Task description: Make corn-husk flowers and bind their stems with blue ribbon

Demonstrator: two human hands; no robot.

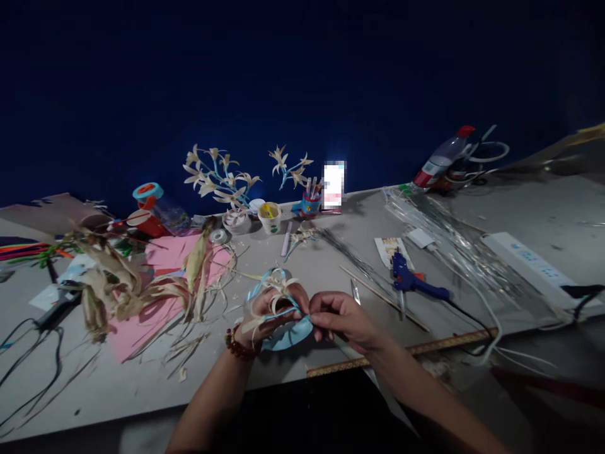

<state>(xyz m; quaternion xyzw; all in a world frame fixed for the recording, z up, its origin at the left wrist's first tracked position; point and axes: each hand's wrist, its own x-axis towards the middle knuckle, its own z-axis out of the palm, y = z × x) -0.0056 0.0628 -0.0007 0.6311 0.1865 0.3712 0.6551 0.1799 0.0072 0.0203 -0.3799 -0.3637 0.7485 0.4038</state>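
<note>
Near the table's front edge, my left hand, with a beaded bracelet at its wrist, is closed around a blue-wrapped stem bearing pale husk petals. My right hand pinches the stem's end, its fingertips meeting those of my left hand. Light blue tape or paper hangs in a loop beneath my left hand. Behind stand finished-looking branches of pale flowers on blue stems. A smaller flower sprig lies on the table beyond my hands.
Dried husks cover pink paper at left. To the right are a blue glue gun, scissors, wires, a wooden stick and a power strip. Cups and a lit phone stand behind.
</note>
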